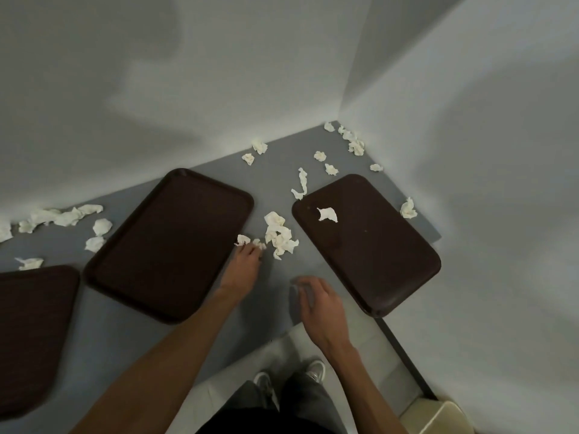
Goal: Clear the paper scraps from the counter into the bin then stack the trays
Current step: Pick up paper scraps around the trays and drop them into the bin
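Three dark brown trays lie on the grey counter (275, 183): a middle tray (170, 242), a right tray (369, 242) and a left tray (28, 333) cut off by the frame. White paper scraps are scattered about. A cluster of scraps (280, 234) lies between the middle and right trays, and one scrap (327, 214) sits on the right tray. My left hand (242, 267) reaches to the cluster's near left edge, its fingertips on small scraps (243, 240). My right hand (316, 297) hovers over the counter's front edge, fingers loosely curled, holding nothing I can see.
More scraps lie in the far corner (352, 140), along the back wall at left (59, 216) and by the right wall (408, 208). Walls close the counter at back and right. A beige bin (438, 416) stands on the floor at lower right.
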A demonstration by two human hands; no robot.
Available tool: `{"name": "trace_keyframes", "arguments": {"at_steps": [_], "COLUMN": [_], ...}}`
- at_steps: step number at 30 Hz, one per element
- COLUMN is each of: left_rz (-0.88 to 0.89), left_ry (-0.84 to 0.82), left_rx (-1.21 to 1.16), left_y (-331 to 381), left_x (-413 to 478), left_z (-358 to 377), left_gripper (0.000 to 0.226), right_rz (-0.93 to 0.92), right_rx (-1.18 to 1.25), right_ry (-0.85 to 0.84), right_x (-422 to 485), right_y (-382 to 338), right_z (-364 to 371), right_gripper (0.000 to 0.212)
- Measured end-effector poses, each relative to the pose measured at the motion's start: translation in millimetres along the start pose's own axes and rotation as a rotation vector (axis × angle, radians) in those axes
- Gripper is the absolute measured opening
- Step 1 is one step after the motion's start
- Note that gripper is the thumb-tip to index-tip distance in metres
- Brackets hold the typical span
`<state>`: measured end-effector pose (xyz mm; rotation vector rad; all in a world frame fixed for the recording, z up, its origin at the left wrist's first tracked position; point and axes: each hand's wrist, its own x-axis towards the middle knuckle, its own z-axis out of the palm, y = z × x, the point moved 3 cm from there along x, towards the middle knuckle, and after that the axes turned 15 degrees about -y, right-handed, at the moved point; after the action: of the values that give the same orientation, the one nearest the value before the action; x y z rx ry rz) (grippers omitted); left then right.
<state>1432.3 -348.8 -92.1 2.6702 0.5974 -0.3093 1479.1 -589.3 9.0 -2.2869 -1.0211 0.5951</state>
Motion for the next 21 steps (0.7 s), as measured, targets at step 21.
{"name": "trace_keyframes", "arguments": {"at_steps": [21], "left_rz": [-0.162], "left_ry": [0.080], "left_rx": [-0.573], "left_y": [-18.6], "left_x": [-96.6], "left_z": [-18.4], "left_gripper": [0.029], "right_rz": [-0.021], "right_rx": [-0.069], "right_ry": [-0.411], "right_x": [106.9], "right_y": [-34.4], "right_z": [116.1], "right_gripper": [0.015]}}
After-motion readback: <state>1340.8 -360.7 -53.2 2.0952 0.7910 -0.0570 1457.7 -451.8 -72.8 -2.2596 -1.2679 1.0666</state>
